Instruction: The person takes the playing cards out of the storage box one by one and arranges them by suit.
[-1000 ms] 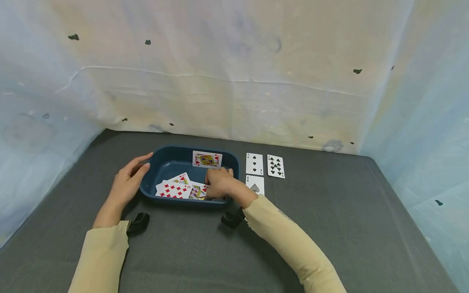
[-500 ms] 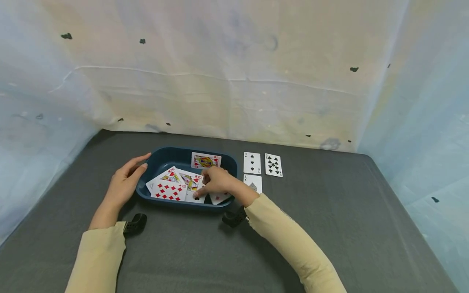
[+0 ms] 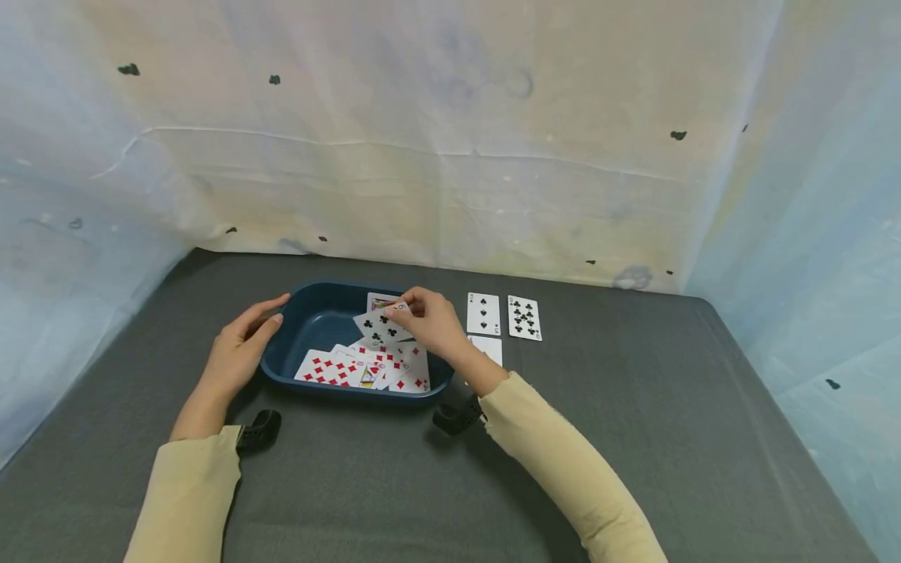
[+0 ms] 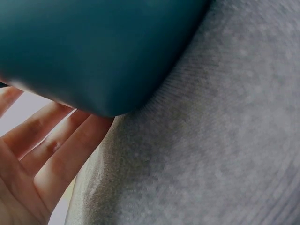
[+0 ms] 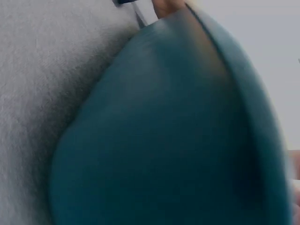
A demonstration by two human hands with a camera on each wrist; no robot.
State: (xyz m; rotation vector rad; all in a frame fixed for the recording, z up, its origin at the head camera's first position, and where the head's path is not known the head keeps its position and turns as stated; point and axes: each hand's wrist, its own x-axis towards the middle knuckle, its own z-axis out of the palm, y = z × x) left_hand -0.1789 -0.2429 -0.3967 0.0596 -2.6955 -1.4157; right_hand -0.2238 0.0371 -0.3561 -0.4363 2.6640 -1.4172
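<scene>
My right hand (image 3: 436, 324) pinches a clubs playing card (image 3: 375, 327) between thumb and fingers, tilted over the dark blue tray (image 3: 299, 328). Below it, several red-suited playing cards (image 3: 327, 367) lie overlapped along the tray's near side. Another face card (image 3: 378, 300) leans at the far wall, partly covered by the right hand and the clubs card. My left hand (image 3: 239, 348) touches the tray's left end. In the left wrist view its fingers (image 4: 70, 159) lie fairly straight against the tray wall. The right wrist view is blurred and mostly filled by the tray's outside.
Right of the tray, a three of spades (image 3: 483, 314) and a nine of clubs (image 3: 525, 318) lie side by side on the grey cloth. A third white card (image 3: 489, 347) sits nearer, partly behind the right wrist. Cloth walls (image 3: 450, 156) enclose the table.
The right hand reached among the cards at the tray's near side, took the clubs card and raised it toward the far side. The red cards shifted. The left hand stayed at the tray's end.
</scene>
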